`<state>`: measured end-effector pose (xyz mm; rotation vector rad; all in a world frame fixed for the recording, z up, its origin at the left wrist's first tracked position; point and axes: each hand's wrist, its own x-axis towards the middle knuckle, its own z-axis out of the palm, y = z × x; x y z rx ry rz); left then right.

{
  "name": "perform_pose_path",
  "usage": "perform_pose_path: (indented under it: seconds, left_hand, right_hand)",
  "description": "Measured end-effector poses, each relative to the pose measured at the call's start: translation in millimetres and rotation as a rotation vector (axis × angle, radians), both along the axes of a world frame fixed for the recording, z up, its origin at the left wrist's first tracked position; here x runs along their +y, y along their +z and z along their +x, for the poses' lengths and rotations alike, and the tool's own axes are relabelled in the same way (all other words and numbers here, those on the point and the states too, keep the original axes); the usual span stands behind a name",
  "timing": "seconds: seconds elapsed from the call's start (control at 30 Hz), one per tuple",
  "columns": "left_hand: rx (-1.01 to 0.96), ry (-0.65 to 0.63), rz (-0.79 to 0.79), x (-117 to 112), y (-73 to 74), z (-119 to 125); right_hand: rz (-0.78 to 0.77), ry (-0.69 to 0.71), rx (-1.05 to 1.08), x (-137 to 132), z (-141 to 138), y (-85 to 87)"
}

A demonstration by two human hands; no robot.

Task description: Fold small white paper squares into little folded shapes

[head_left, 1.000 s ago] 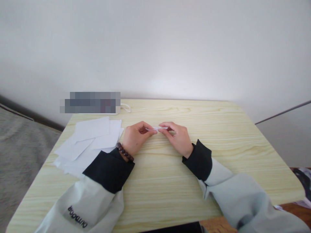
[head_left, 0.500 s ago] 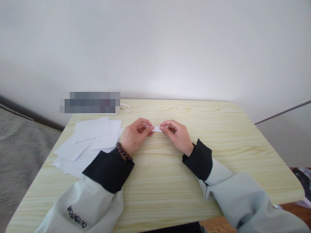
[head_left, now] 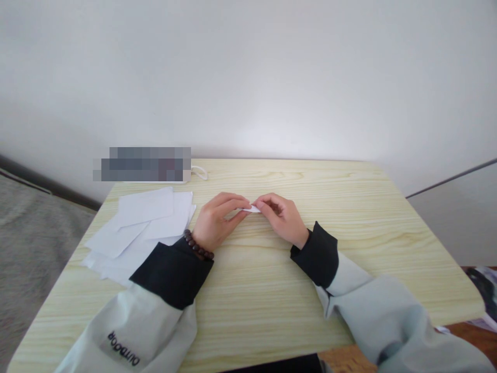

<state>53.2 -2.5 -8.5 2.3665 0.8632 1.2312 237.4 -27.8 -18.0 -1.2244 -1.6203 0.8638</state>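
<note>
A small folded piece of white paper (head_left: 253,209) is pinched between my two hands above the middle of the table. My left hand (head_left: 219,217), with a dark beaded bracelet at the wrist, grips its left end between thumb and fingertips. At the other end, my right hand (head_left: 282,215) pinches the paper with thumb and index finger, the other fingers curled under. Fingers cover most of the paper, so its full folded shape is hidden.
Several loose white paper sheets (head_left: 145,207) lie overlapping at the left of the pale wood-grain table (head_left: 256,300). Behind them sits a blurred-out object (head_left: 145,166) with a white loop strap (head_left: 200,172). A white wall (head_left: 272,77) rises at the table's far edge.
My left hand has shifted slightly right, its fingers straighter and nearer my right hand. The paper between them now shows as a smaller, tilted, pointed sliver.
</note>
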Motion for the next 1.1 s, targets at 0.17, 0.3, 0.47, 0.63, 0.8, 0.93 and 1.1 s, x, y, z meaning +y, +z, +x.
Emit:
perform_pose_path:
  seconds: [0.17, 0.3, 0.47, 0.63, 0.8, 0.93, 1.1]
  left_hand:
    - [-0.003, 0.090, -0.144, -1.8, 2.3, 1.1]
    - [-0.027, 0.091, -0.223, -1.8, 0.4, 1.5]
    - [-0.013, 0.055, -0.224, -2.7, 1.3, 1.3]
    - [-0.023, 0.036, -0.216, -3.7, 4.0, 1.5]
    - [0.008, 0.057, -0.203, -3.5, 3.5, 2.3]
    - [0.043, 0.073, -0.163, -4.0, 2.3, 2.6]
    - [0.086, 0.080, -0.121, -5.4, 3.8, 2.9]
  right_hand:
    - [0.260, 0.015, -0.155, -5.9, -1.4, 4.5]
    - [0.378, -0.005, -0.274, -6.2, -0.5, 5.1]
    - [0.477, 0.011, -0.347, -5.7, 1.0, 4.8]
    - [0.495, 0.016, -0.367, -6.0, 1.2, 4.5]
    - [0.499, 0.000, -0.385, -5.6, 1.2, 1.9]
    - [0.496, -0.011, -0.390, -5.6, 1.0, 0.3]
    - [0.460, 0.002, -0.361, -5.6, -1.2, 1.4]
